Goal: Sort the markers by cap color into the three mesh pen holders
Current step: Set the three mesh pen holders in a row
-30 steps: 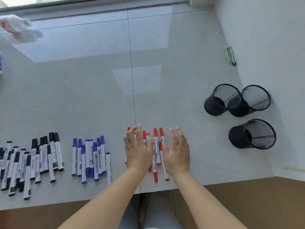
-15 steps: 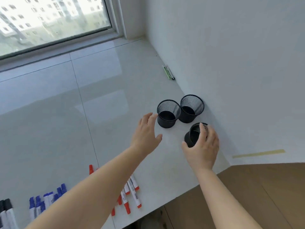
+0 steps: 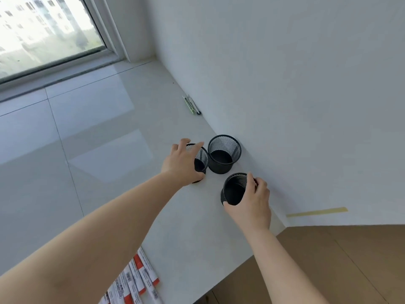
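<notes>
Three black mesh pen holders stand near the wall, all without markers inside. My left hand (image 3: pixel 183 164) wraps around the left holder (image 3: pixel 201 159), covering most of it. The middle holder (image 3: pixel 223 154) stands untouched against the wall. My right hand (image 3: pixel 252 201) grips the near holder (image 3: pixel 235 189) by its rim and side. Several red-capped markers (image 3: pixel 138 279) lie at the bottom edge, partly hidden by my left forearm. The blue and black markers are out of view.
The grey tiled ledge (image 3: pixel 109 150) ends at a white wall on the right and a window at the back left. A small green and white object (image 3: pixel 192 105) lies by the wall. Yellow tape (image 3: pixel 316 212) sticks to the wall; wooden floor lies below right.
Both hands left the red markers and reached right to the holders. My left hand has closed around the left holder and my right hand now grips the near one. The view swung right.
</notes>
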The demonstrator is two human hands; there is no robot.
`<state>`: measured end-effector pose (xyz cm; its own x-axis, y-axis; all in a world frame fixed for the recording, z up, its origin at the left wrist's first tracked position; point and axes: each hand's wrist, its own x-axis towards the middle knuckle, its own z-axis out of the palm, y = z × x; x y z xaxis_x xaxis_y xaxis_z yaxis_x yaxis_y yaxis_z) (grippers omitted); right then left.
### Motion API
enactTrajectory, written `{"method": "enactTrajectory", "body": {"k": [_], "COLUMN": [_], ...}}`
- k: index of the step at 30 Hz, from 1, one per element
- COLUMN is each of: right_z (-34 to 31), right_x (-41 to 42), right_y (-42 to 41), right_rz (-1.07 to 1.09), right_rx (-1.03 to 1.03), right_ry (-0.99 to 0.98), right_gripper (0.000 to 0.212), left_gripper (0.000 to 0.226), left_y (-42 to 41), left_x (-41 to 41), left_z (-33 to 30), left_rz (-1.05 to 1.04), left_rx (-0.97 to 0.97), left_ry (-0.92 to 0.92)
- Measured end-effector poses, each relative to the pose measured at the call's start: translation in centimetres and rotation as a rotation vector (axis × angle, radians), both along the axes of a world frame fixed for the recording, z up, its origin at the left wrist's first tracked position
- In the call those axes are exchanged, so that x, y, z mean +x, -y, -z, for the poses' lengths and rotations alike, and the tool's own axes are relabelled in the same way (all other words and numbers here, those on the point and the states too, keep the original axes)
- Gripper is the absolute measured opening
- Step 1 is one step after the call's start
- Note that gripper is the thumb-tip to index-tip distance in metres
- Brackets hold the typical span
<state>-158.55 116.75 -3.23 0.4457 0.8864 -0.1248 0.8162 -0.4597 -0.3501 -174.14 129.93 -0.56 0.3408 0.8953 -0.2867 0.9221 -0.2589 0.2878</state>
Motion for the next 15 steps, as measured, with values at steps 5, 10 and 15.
{"method": "enactTrajectory", "body": {"k": [5,10,15], "right_z": [-0.5,-2.8,-5.3], "right_x": [0.1,-2.6,-8.9], "right_y": [-0.7,-0.5,-0.9], "right_rz": [-0.064,-0.044,-0.092], "right_rx": [-0.061,0.033,0.135], "right_ry": [0.087,0.058,-0.114], "right_gripper": [0.092,0.088,0.091], "left_gripper": [0.093,0.091,0.091], "left_y": [0.5,1.8,4.4], "left_x": [-0.2,-3.6,-11.0], "left_z": [-0.2,-1.5,-3.8], "left_rz": [-0.062,-0.164,-0.402], "left_rx": [-0.024,-0.003,0.083], "left_ry": [0.0,0.091,0.258]}}
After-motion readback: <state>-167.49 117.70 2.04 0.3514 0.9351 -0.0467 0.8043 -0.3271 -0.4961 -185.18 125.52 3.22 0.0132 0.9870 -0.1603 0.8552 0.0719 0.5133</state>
